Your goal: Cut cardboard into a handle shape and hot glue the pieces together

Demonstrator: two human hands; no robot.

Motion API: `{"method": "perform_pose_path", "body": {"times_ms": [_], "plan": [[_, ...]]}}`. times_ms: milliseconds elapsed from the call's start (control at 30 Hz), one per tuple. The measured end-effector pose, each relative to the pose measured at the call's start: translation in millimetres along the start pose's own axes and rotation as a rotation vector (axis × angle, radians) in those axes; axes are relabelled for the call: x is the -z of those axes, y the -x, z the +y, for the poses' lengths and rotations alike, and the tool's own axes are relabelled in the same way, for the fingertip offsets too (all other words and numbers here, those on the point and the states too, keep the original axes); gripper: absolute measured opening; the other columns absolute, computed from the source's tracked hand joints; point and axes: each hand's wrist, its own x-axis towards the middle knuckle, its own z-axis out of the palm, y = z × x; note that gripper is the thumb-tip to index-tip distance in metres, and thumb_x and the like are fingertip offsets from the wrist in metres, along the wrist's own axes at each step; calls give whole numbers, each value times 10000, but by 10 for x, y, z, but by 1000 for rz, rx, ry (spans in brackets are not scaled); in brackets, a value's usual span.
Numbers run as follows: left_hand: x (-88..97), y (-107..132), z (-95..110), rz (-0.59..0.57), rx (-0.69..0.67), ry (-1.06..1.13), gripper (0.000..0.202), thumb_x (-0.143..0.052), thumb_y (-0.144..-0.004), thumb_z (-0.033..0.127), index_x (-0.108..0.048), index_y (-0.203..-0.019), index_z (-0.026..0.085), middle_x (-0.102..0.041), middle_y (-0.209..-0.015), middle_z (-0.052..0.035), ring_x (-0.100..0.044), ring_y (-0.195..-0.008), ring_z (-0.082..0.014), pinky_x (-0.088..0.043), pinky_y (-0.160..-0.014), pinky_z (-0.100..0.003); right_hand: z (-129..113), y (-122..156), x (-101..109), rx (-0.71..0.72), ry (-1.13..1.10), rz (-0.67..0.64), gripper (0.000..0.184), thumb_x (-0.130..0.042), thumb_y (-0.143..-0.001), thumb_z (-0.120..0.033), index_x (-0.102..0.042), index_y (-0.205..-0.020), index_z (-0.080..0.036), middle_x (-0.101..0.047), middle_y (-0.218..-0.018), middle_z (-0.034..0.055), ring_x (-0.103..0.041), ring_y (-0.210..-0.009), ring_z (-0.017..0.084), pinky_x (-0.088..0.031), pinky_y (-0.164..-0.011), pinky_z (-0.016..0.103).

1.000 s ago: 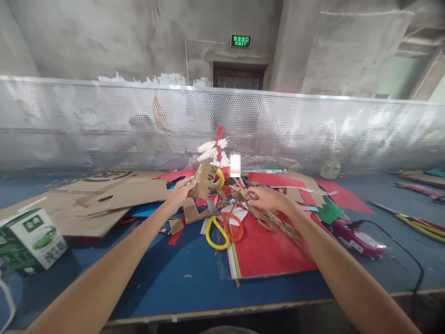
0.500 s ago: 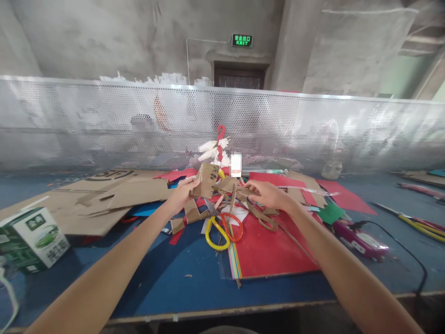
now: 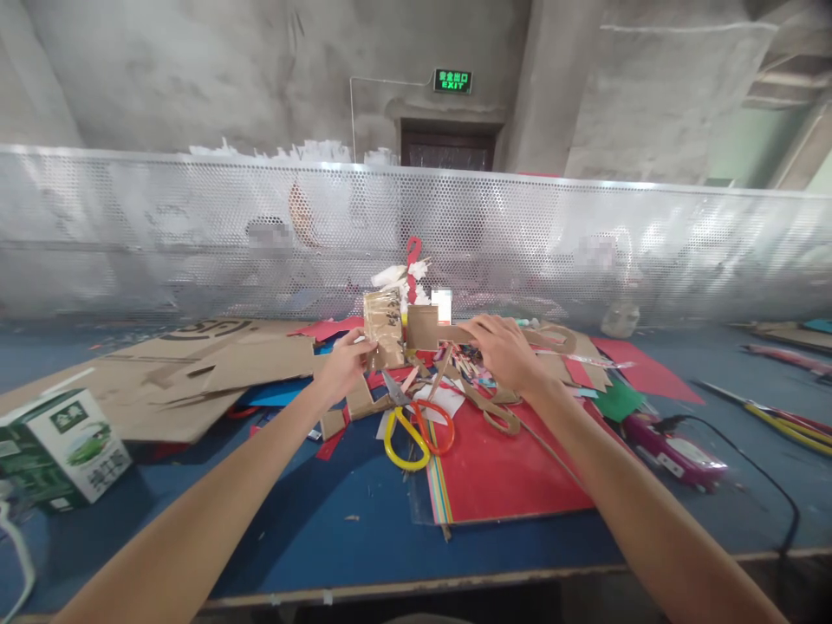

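My left hand [image 3: 341, 368] pinches a cardboard piece [image 3: 385, 328] at its lower left edge; it bears shiny tape and dark marks and stands upright. Closed around the strip of a second cardboard piece [image 3: 423, 328] is my right hand [image 3: 503, 348]. That piece has a square end at the left and a curved loop showing beyond the hand at the right. The two pieces are held side by side, close together. Below them lie scissors [image 3: 416, 433] with one yellow and one orange handle, blades partly over scraps. Another looped cardboard cutout [image 3: 497, 416] lies to their right.
Red paper sheets [image 3: 513, 477] lie in front at the right. Large cardboard sheets [image 3: 260, 360] cover the left, near a green and white carton [image 3: 65, 446]. A purple device [image 3: 676, 451] with a black cable sits at the right. A perforated metal screen [image 3: 195, 234] stands behind.
My right hand has lifted the looped cardboard piece up from the scraps, beside the taped one. My left hand has raised the taped piece slightly and turned it more upright.
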Motion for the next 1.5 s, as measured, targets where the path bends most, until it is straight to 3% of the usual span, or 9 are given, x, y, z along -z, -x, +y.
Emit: {"method": "perform_pose_path", "body": {"times_ms": [333, 567, 733, 833, 933, 1033, 1167, 1233, 1500], "plan": [[-112, 86, -70, -30, -36, -117, 346, -852, -684, 358, -665, -936, 211, -723, -942, -14, -651, -791, -151, -498, -683, -249, -154, -27, -106, 113, -106, -34, 537, -436, -900, 25, -580, -1360, -212, -655, -1288, 102, -573, -1167, 272, -366, -996, 423], [-98, 81, -137, -122, -82, -204, 473, -831, -748, 423, -680, -1143, 211, -734, -1168, -87, -687, -991, -246, -540, -856, -368, -160, 2, -197, 144, -173, -56, 492, -463, -895, 25, -604, -1317, -185, -657, -1300, 102, -578, -1165, 264, -363, -1028, 422], [-39, 13, -185, -255, -153, -375, 433, -801, -772, 487, -716, -1072, 188, -757, -1116, -95, -702, -983, -271, -541, -903, -403, -187, -11, -223, 149, -165, -45, 524, -460, -877, 30, -611, -1313, -220, -656, -1323, 88, -576, -1197, 256, -346, -1075, 461], [-47, 8, -180, -191, -171, -386, 467, -808, -755, 509, -712, -1068, 176, -763, -1081, -98, -703, -965, -274, -545, -893, -412, -253, -33, -166, 105, -202, 85, 490, -455, -873, 10, -635, -1269, -217, -631, -1357, 97, -541, -1269, 257, -320, -1123, 492], [-91, 42, -145, -121, -179, -331, 498, -810, -756, 514, -700, -1099, 171, -763, -1077, -97, -704, -934, -258, -554, -864, -395, -361, -47, -85, -13, -364, 191, 296, -483, -900, -74, -677, -1080, -206, -703, -1153, 95, -620, -1113, 243, -445, -1003, 418], [-167, 95, -113, -87, -196, -235, 497, -825, -749, 501, -699, -1107, 181, -766, -1065, -86, -711, -891, -242, -565, -818, -364, -483, -50, -90, -257, -631, 68, 79, -566, -926, -256, -627, -947, -211, -706, -868, 43, -654, -795, 193, -518, -770, 335], [-291, 160, -155, -58, -196, -121, 436, -846, -735, 475, -725, -1048, 197, -772, -1059, -72, -718, -913, -245, -571, -820, -353, -619, -63, -253, -412, -1214, -210, 368, -665, -874, -467, -556, -1122, -217, -707, -997, 68, -693, -866, 216, -565, -658, 314], [-343, 186, -198, -80, -159, -78, 423, -842, -742, 468, -734, -1051, 201, -775, -1068, -74, -723, -939, -256, -572, -854, -377, -661, -78, -341, -426, -1432, -213, 464, -677, -862, -474, -524, -1224, -229, -704, -1048, 67, -706, -900, 225, -591, -671, 328], [-367, 212, -177, -162, -77, 20, 494, -869, -719, 408, -713, -1126, 174, -758, -1152, -116, -704, -1054, -307, -566, -905, -438, -543, -75, -431, -465, -1376, -74, 376, -615, -896, -422, -598, -1211, -219, -707, -1059, 56, -675, -886, 207, -574, -713, 315]]}}
